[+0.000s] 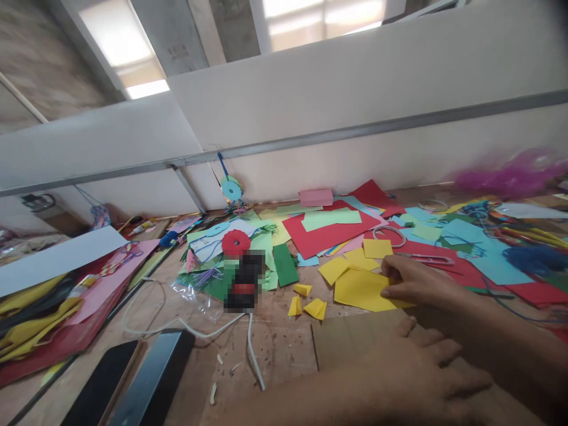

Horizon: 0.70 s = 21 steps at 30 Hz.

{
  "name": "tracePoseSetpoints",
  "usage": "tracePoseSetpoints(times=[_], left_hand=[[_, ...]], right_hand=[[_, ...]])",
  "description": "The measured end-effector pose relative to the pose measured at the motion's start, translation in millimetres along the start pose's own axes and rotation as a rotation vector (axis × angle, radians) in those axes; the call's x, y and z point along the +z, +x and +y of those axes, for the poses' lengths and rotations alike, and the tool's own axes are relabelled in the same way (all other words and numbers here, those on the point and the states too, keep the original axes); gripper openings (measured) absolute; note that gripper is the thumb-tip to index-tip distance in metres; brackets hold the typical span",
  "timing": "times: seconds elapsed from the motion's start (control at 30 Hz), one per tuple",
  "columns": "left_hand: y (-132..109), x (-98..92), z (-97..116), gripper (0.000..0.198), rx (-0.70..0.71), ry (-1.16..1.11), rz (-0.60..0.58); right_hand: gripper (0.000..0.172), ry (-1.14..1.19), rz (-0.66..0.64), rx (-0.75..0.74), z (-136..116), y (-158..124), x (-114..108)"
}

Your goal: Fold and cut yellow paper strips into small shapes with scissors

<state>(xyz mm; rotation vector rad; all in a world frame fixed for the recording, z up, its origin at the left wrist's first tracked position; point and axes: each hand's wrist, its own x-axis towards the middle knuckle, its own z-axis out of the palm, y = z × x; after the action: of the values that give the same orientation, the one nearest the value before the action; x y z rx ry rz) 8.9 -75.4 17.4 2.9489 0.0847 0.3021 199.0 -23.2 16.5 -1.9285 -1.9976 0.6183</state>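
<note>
My right hand [399, 278] reaches in from the right, thumb and index finger pinched at the right end of a yellow paper sheet [359, 290]. Smaller yellow paper pieces [377, 248] lie just behind that sheet. My left hand [439, 361] is lower and nearer, its fingers spread over a brown cardboard piece [346, 340]; its palm side is hidden. To the left of the sheet are several small folded yellow paper pieces [316, 309].
Red paper [306, 239], a green strip [285, 265] and light-blue paper [497, 260] cover the back. A pink-handled cutter [428, 259] lies at right. A phone [104, 384], dark box [153, 378] and white cable [252, 349] occupy the left front.
</note>
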Motion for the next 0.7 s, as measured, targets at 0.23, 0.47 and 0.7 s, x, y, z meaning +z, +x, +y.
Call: tracePoseSetpoints(times=[0.23,0.47,0.7], left_hand=[[0,1.1,-1,0.052,0.004,-0.036,0.005],[1,1.2,-1,0.051,-0.003,-0.06,-0.026],[0,3.1,0,0.05,-0.016,-0.014,-0.016]], right_hand=[[0.017,0.145,0.098,0.025,5,0,-2],[0.024,0.173,0.069,-0.178,-10,1,-3],[0.039,0.054,-0.048,-0.273,-33,12,10]])
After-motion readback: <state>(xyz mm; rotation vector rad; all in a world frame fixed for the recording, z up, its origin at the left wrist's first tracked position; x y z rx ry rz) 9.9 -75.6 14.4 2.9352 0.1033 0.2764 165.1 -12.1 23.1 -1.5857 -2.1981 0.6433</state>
